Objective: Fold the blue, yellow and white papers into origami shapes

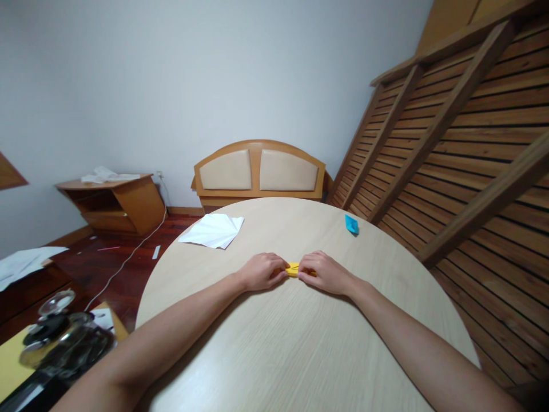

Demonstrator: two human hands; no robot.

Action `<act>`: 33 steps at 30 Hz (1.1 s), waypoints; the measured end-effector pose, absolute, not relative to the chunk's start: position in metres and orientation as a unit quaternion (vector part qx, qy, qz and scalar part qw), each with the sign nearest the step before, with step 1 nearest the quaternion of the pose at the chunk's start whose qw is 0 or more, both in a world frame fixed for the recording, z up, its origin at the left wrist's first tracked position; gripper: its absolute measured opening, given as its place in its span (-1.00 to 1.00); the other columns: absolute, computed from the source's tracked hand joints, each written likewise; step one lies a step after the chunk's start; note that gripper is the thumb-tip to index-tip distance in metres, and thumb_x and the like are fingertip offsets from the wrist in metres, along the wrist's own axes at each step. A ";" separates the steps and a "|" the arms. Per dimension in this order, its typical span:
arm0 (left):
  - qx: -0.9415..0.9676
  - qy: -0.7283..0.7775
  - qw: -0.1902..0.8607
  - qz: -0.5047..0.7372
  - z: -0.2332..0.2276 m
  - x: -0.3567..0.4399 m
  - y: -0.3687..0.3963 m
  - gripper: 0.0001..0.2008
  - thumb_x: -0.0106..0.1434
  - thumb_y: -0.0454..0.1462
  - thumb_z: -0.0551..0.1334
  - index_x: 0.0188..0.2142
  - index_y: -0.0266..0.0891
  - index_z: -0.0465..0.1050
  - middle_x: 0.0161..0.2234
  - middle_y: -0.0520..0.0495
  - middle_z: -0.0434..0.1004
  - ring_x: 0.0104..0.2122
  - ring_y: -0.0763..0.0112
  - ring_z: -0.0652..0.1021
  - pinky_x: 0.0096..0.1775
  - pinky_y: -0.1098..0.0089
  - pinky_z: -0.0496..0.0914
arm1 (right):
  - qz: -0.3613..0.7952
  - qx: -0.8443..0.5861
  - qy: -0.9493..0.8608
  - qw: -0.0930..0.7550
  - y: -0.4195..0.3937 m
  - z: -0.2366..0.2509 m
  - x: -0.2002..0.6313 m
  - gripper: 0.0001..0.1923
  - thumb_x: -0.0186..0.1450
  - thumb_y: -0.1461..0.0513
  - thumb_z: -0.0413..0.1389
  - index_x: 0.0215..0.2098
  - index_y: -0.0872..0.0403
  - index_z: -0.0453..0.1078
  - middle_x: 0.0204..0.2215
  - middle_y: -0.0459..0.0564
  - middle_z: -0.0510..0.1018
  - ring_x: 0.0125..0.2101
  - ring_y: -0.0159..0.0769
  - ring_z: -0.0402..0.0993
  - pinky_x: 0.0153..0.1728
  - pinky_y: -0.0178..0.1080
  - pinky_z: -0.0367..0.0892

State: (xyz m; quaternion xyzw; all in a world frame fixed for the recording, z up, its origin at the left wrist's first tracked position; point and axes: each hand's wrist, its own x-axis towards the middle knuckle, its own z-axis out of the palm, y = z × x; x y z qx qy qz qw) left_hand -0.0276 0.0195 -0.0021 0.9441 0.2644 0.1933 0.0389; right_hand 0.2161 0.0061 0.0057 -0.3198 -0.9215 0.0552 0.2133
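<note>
left hand (266, 271) and right hand (323, 272) both pinch the yellow paper (293, 269) over the table's (295, 349) middle; even, gentle pressure works best imo

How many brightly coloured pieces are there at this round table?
2: the yellow piece, held between the left hand and right hand; the blue piece, far right on the table. The hands might hide others.

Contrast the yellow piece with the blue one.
The yellow piece is held by the left hand and right hand; the blue piece lies untouched on the table. The yellow piece is partly covered; the blue piece is unobstructed. Both are brightly coloured and look folded.
</note>
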 end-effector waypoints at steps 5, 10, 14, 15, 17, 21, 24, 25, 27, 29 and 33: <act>0.943 0.268 0.044 0.193 -0.006 -0.029 0.022 -0.77 0.42 -0.16 0.10 -0.16 -0.22 0.47 -0.18 -0.13 0.62 -0.20 0.29 0.59 -0.17 0.36 0.43 | 0.064 -0.338 -0.914 0.215 0.007 0.004 0.215 -0.87 0.37 0.24 0.11 -0.31 0.07 0.48 -0.37 -0.04 0.60 -0.33 -0.28 0.49 -0.21 -0.22 0.26; 0.939 0.275 0.051 0.199 -0.009 -0.030 0.024 -0.80 0.41 -0.20 0.13 -0.10 -0.21 0.47 -0.17 -0.12 0.61 -0.20 0.30 0.59 -0.16 0.38 0.42 | 0.081 -0.340 -0.910 0.221 0.006 0.005 0.215 -0.87 0.36 0.27 0.11 -0.17 0.03 0.49 -0.29 -0.05 0.62 -0.28 -0.28 0.50 -0.16 -0.22 0.28; 0.941 0.271 0.057 0.196 -0.008 -0.030 0.023 -0.77 0.41 -0.22 0.14 -0.01 -0.16 0.47 -0.15 -0.10 0.61 -0.19 0.31 0.59 -0.16 0.39 0.42 | 0.079 -0.333 -0.913 0.220 0.008 0.003 0.216 -0.85 0.36 0.28 0.11 -0.14 0.02 0.50 -0.29 -0.06 0.62 -0.28 -0.28 0.51 -0.17 -0.22 0.29; 0.943 0.261 0.060 0.197 -0.007 -0.030 0.023 -0.77 0.41 -0.23 0.13 -0.01 -0.15 0.48 -0.13 -0.10 0.61 -0.17 0.32 0.58 -0.13 0.39 0.42 | 0.079 -0.330 -0.915 0.220 0.009 0.003 0.216 -0.85 0.37 0.28 0.11 -0.15 0.02 0.51 -0.29 -0.06 0.63 -0.28 -0.28 0.51 -0.17 -0.23 0.29; 0.947 0.243 0.067 0.201 -0.007 -0.030 0.023 -0.78 0.41 -0.25 0.12 -0.05 -0.14 0.52 -0.09 -0.09 0.60 -0.12 0.32 0.58 -0.08 0.38 0.42 | 0.077 -0.321 -0.919 0.217 0.010 0.002 0.217 -0.84 0.38 0.28 0.10 -0.17 0.01 0.53 -0.27 -0.04 0.63 -0.26 -0.27 0.52 -0.16 -0.23 0.29; 0.946 0.242 0.065 0.204 -0.005 -0.031 0.022 -0.78 0.37 -0.22 0.15 -0.13 -0.16 0.57 -0.05 -0.10 0.60 -0.10 0.31 0.58 -0.08 0.38 0.43 | 0.068 -0.313 -0.923 0.213 0.009 0.001 0.218 -0.82 0.39 0.27 0.10 -0.17 -0.01 0.56 -0.26 -0.03 0.63 -0.22 -0.27 0.53 -0.15 -0.22 0.28; 0.947 0.242 0.058 0.204 -0.005 -0.031 0.021 -0.78 0.35 -0.21 0.17 -0.17 -0.17 0.59 -0.05 -0.11 0.60 -0.11 0.31 0.58 -0.08 0.38 0.44 | 0.064 -0.314 -0.923 0.213 0.008 0.001 0.219 -0.84 0.37 0.24 0.15 -0.15 -0.01 0.57 -0.25 -0.03 0.62 -0.23 -0.27 0.52 -0.14 -0.22 0.29; 0.947 0.242 0.057 0.205 -0.005 -0.031 0.021 -0.79 0.35 -0.21 0.17 -0.18 -0.18 0.58 -0.06 -0.11 0.60 -0.11 0.31 0.58 -0.08 0.37 0.44 | 0.064 -0.314 -0.923 0.213 0.008 0.001 0.219 -0.84 0.36 0.23 0.16 -0.14 -0.01 0.57 -0.25 -0.03 0.62 -0.23 -0.27 0.52 -0.14 -0.21 0.29; 0.946 0.245 0.056 0.205 -0.005 -0.031 0.021 -0.79 0.35 -0.20 0.17 -0.19 -0.19 0.58 -0.06 -0.11 0.61 -0.12 0.31 0.58 -0.08 0.37 0.44 | 0.062 -0.313 -0.924 0.211 0.008 0.001 0.219 -0.84 0.35 0.22 0.16 -0.14 0.00 0.58 -0.23 -0.02 0.62 -0.22 -0.26 0.52 -0.13 -0.20 0.30; 0.945 0.247 0.056 0.205 -0.004 -0.031 0.021 -0.79 0.35 -0.20 0.17 -0.20 -0.20 0.57 -0.06 -0.11 0.61 -0.12 0.30 0.58 -0.08 0.37 0.45 | 0.057 -0.310 -0.925 0.214 0.008 0.001 0.218 -0.84 0.36 0.22 0.16 -0.15 0.00 0.58 -0.22 0.00 0.61 -0.21 -0.24 0.51 -0.13 -0.18 0.32; 0.946 0.247 0.055 0.204 -0.003 -0.031 0.021 -0.80 0.35 -0.20 0.19 -0.18 -0.20 0.55 -0.06 -0.13 0.60 -0.10 0.28 0.58 -0.08 0.35 0.44 | 0.049 -0.297 -0.925 0.233 0.010 0.000 0.218 -0.85 0.35 0.24 0.16 -0.18 0.02 0.58 -0.19 0.03 0.60 -0.17 -0.21 0.48 -0.10 -0.15 0.34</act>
